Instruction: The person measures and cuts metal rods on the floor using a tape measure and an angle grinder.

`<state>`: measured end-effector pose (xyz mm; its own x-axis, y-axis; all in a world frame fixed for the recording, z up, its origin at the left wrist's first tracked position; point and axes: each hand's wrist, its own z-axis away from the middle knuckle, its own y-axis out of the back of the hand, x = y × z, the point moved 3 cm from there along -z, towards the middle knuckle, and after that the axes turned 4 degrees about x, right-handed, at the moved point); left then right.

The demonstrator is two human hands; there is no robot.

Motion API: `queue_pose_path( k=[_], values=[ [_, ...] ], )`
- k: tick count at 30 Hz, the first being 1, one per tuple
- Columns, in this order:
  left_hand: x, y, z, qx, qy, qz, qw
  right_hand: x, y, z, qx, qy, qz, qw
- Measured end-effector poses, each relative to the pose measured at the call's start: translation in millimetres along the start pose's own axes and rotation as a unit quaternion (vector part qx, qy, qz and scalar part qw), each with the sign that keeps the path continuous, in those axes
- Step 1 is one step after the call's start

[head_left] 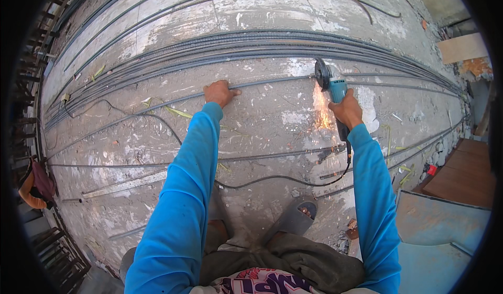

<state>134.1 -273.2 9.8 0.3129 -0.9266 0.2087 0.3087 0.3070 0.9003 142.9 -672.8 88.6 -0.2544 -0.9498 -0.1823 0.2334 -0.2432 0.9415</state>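
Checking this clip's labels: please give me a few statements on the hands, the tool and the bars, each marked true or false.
1. The right hand holds a teal angle grinder. True.
2. The left hand is lifted clear of the steel bar. False: it presses on the bar.
3. Sparks fly from the disc. True.
4. The grinder is cordless. False: a black cable trails from it.
5. A bundle of bars lies beyond the hands. True.
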Motion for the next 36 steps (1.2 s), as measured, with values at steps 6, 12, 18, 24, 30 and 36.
queue_pose_path(
  k=[6,12,18,24,30,36],
  values=[
    [-2,-2,-1,0.003,0.001,-0.001,1.0,1,-1,4,0.009,0.008,-0.001,1.0],
    [-2,-2,-1,0.005,-0.002,0.001,1.0,1,-1,1,0.004,0.003,0.0,1.0],
    [-3,-5,-4,0.017,-0.01,-0.005,1.0,-2,2,-3,-0.007,-0.004,0.002,1.0],
    [-6,-8,-6,0.023,-0.014,0.009,1.0,-4,3,-3,-0.003,-0.001,0.001,1.0],
    [-5,-6,-5,0.02,-0.014,0.002,1.0,-8,5,-3,-0.01,-0.008,-0.005,1.0],
    [-4,-5,-4,0.021,-0.011,-0.001,1.0,-7,4,-6,-0.005,-0.004,-0.004,1.0]
  ],
)
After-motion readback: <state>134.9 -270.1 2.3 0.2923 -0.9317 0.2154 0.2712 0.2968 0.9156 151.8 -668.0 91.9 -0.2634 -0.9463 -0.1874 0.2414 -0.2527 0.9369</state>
